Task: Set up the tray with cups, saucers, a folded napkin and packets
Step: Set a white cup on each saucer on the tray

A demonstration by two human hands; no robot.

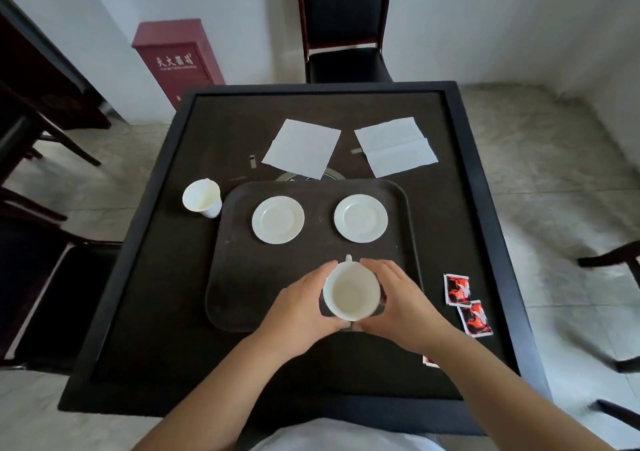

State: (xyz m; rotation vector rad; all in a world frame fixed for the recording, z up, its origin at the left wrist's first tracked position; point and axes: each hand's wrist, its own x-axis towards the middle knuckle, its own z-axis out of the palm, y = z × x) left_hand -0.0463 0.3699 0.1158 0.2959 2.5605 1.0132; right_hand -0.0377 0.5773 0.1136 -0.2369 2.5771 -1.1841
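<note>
A dark tray (242, 277) lies in the middle of the black table. Two white saucers sit on its far half, one on the left (278, 219) and one on the right (360, 218). Over the tray's near part I hold a white cup (350, 294) with both hands, its handle pointing away from me. My left hand (301, 306) wraps its left side and my right hand (398, 303) its right side. A second white cup (202, 197) stands on the table left of the tray. Two white napkins (302, 148) (395, 146) lie flat beyond the tray. Red packets (457, 289) (475, 318) lie to the right.
Another red packet (429, 361) peeks out beside my right forearm. A black chair (346, 27) stands at the table's far side, and a red cabinet (178, 59) against the wall at the far left. Dark chair parts show at both side edges.
</note>
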